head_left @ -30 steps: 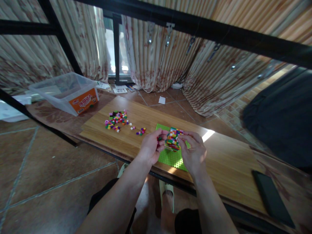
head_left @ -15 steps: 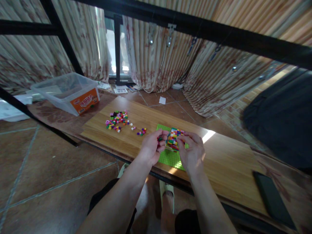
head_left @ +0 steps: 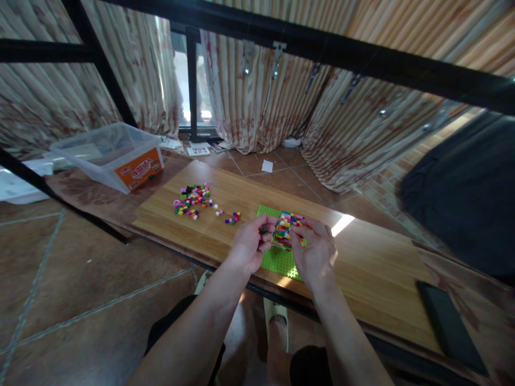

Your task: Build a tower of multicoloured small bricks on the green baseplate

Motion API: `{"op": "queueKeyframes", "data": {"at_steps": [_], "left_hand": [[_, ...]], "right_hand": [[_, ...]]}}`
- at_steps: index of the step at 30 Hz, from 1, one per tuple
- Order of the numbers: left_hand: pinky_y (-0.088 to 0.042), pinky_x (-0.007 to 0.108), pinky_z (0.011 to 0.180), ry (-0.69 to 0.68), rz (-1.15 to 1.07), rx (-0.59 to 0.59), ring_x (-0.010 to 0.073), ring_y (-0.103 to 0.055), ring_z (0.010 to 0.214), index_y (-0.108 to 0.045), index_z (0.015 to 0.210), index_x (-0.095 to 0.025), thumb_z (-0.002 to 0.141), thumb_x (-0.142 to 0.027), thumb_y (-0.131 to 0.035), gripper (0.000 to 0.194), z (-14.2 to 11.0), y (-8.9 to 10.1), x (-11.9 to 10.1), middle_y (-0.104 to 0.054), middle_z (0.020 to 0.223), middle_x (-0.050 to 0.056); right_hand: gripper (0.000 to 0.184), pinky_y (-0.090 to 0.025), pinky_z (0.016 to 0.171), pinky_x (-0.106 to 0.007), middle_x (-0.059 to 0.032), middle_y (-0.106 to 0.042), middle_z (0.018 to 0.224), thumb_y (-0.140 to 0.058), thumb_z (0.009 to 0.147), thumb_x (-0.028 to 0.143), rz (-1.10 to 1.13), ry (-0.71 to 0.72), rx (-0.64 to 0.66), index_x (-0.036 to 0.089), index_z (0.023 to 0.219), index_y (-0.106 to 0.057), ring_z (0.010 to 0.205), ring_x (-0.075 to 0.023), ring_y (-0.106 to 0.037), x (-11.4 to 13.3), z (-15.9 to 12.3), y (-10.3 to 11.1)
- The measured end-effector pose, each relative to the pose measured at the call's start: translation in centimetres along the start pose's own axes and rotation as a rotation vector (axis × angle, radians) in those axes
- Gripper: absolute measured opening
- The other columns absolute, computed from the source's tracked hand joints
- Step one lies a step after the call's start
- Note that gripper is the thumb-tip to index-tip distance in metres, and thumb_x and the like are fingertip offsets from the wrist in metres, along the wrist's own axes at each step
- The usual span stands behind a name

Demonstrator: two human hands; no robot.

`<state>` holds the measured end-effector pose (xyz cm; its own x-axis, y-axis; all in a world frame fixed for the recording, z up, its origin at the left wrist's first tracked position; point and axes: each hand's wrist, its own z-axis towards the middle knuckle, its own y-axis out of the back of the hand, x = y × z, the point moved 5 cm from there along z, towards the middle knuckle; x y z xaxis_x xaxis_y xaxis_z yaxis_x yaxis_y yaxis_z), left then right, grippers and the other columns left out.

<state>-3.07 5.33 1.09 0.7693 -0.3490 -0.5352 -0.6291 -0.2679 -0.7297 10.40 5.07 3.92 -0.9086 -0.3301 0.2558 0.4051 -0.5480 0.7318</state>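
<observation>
A multicoloured block of small toy bricks (head_left: pixel 284 228) rises from the green baseplate (head_left: pixel 277 260) on the wooden board. On its left side is my left hand (head_left: pixel 250 242), fingers curled round several loose bricks (head_left: pixel 262 231) in dark red and green; the fingertips are close to the block's left face. From the right, my right hand (head_left: pixel 316 247) reaches over the block with thumb and forefinger pinched at its upper right. What is between those fingertips is too small to make out. The right hand hides part of the block and the baseplate.
Many loose coloured bricks (head_left: pixel 193 199) lie in a pile on the wooden board (head_left: pixel 362 268), with a smaller cluster (head_left: pixel 233 218) nearer my hands. A clear plastic bin (head_left: pixel 108 153) stands at the far left. A dark phone-like slab (head_left: pixel 450 324) lies right. A black bar (head_left: pixel 314 45) crosses above.
My right fingers have shifted very slightly left over the brick block. The left hand keeps its place and the loose bricks in it; the whole view has moved a little.
</observation>
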Motion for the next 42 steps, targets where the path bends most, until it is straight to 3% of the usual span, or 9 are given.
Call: {"op": "queueKeyframes", "data": {"at_steps": [14,21,25,29,33,37,42], "left_hand": [[-0.014,0.014,0.034,0.003,0.032,-0.029,0.0004,-0.031,0.039,-0.059,0.074,-0.008,0.084,-0.017,-0.048,0.017,0.2,0.2,0.5,-0.047,0.059,-0.002],[-0.015,0.013,0.033,0.006,0.018,-0.017,0.0002,-0.031,0.038,-0.059,0.074,-0.008,0.085,-0.018,-0.047,0.02,0.3,0.1,0.3,-0.046,0.058,-0.002],[-0.017,0.012,0.032,0.031,-0.058,-0.009,0.0001,-0.032,0.038,-0.06,0.074,-0.007,0.086,-0.018,-0.048,0.02,0.3,0.0,0.2,-0.046,0.058,-0.002],[-0.031,0.012,0.036,0.041,-0.228,0.06,0.0028,-0.042,0.044,-0.061,0.076,-0.007,0.087,-0.024,-0.047,0.025,0.4,-0.3,-0.1,-0.051,0.061,0.002],[-0.052,0.022,0.061,-0.019,-0.338,0.031,0.0123,-0.06,0.066,-0.064,0.082,-0.007,0.087,-0.033,-0.048,0.031,0.2,-0.4,-0.8,-0.062,0.074,0.01],[-0.053,0.03,0.078,-0.011,-0.372,0.092,0.02,-0.064,0.088,-0.065,0.089,-0.008,0.086,-0.042,-0.047,0.039,-0.2,-0.9,-1.1,-0.066,0.09,0.015],[-0.05,0.033,0.085,-0.01,-0.359,0.163,0.0228,-0.062,0.099,-0.064,0.093,-0.008,0.087,-0.045,-0.045,0.042,-0.6,-1.4,-1.2,-0.066,0.099,0.017]], "right_hand": [[0.017,-0.046,0.081,-0.038,-0.0062,-0.066,0.098,-0.056,0.084,0.027,0.019,-0.014,0.045,0.024,0.086,-0.073,0.092,-0.022,-0.054,-0.1,-0.3,-0.3],[0.018,-0.048,0.083,-0.038,-0.0061,-0.066,0.101,-0.055,0.085,0.027,0.106,-0.009,-0.036,0.025,0.091,-0.072,0.091,-0.0199,-0.058,-0.4,-0.9,-0.3],[0.018,-0.051,0.081,-0.035,-0.006,-0.067,0.096,-0.055,0.086,0.027,0.289,-0.105,-0.148,0.022,0.092,-0.071,0.087,-0.0176,-0.061,-1.0,-0.5,0.8],[0.018,-0.052,0.075,-0.033,-0.0052,-0.068,0.09,-0.054,0.085,0.027,0.443,-0.204,-0.205,0.021,0.09,-0.071,0.082,-0.0168,-0.064,-0.7,-0.2,1.7],[0.016,-0.053,0.075,-0.032,-0.0044,-0.068,0.089,-0.056,0.085,0.024,0.534,-0.124,-0.117,0.022,0.091,-0.07,0.081,-0.0158,-0.064,1.3,-0.3,1.6],[0.015,-0.053,0.08,-0.033,-0.0029,-0.068,0.091,-0.057,0.084,0.024,0.572,-0.019,0.017,0.025,0.093,-0.069,0.085,-0.0156,-0.064,3.4,-0.6,1.2],[0.017,-0.053,0.082,-0.033,-0.0036,-0.066,0.093,-0.06,0.083,0.027,0.588,-0.012,0.107,0.025,0.099,-0.067,0.089,-0.0158,-0.062,4.1,-0.7,0.6]]}}
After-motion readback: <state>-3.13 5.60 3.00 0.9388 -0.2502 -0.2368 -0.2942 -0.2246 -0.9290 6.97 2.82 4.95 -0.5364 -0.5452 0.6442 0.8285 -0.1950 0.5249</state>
